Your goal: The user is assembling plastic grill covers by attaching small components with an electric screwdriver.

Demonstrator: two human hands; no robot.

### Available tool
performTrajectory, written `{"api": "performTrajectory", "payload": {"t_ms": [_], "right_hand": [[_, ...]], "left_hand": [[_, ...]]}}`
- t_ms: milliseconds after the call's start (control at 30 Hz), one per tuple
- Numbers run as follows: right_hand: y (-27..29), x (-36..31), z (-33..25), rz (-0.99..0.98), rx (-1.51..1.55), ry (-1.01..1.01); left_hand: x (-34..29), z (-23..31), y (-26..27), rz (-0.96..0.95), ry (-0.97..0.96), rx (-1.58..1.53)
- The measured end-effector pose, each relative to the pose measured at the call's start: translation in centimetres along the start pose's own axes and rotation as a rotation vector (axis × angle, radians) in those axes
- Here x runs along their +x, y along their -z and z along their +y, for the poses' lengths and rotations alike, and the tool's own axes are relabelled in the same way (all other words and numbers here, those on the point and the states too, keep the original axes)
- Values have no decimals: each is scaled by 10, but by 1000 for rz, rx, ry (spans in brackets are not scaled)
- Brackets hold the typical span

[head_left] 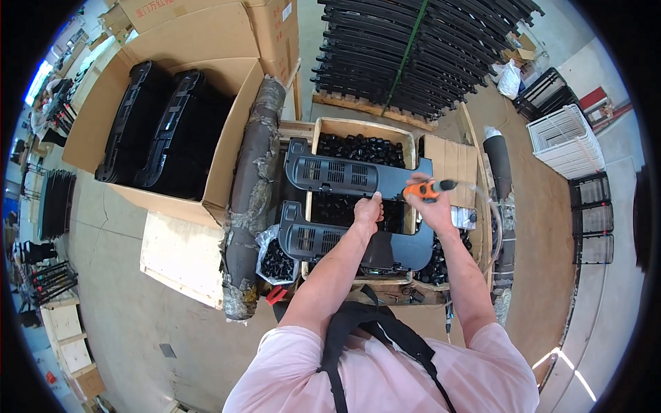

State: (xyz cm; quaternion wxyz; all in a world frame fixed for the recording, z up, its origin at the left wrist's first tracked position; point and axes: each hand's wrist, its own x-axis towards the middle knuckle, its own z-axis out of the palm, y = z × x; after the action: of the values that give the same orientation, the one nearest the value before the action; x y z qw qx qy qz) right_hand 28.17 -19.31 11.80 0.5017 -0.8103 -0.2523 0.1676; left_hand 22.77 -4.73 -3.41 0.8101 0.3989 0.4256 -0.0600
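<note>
A long black plastic panel [337, 175] with slotted vents lies across the wooden bin in front of me. My left hand [370, 212] is closed on its near edge, thumb on top. At the panel's right end, my right hand [435, 211] grips an orange-and-black handheld power tool [420, 191]. The tool's tip is hidden by my fingers, so I cannot tell whether it touches the panel. Nearer to me lies a second black panel [320, 239], partly covered by my left forearm.
Small black parts [361, 148] fill the bin; more are in a plastic bag [277, 265]. A large carton [227, 148] of black panels stands left, beside a wrapped post [255, 151]. A clear hose [497, 234] hangs right. Stacked black bars [406, 55] rise behind.
</note>
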Motion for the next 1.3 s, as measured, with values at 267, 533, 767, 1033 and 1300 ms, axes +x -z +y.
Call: {"api": "performTrajectory", "payload": {"t_ms": [267,533,767,1033,1300], "right_hand": [[9,-5,-23,224,217,35],[-8,-21,-36,262,481,32],[-32,-19,-43,209,540,-17],[-48,-19,-54,172,560,-12],[-54,-23,-55,169,561,-5]], "left_hand": [[-22,13,14,-113,138,-146],[-69,23,52,-365,40,-329],[-73,24,65,-327,-24,-367],[-72,25,85,-334,-46,-358],[-84,30,83,-273,-72,-369]]}}
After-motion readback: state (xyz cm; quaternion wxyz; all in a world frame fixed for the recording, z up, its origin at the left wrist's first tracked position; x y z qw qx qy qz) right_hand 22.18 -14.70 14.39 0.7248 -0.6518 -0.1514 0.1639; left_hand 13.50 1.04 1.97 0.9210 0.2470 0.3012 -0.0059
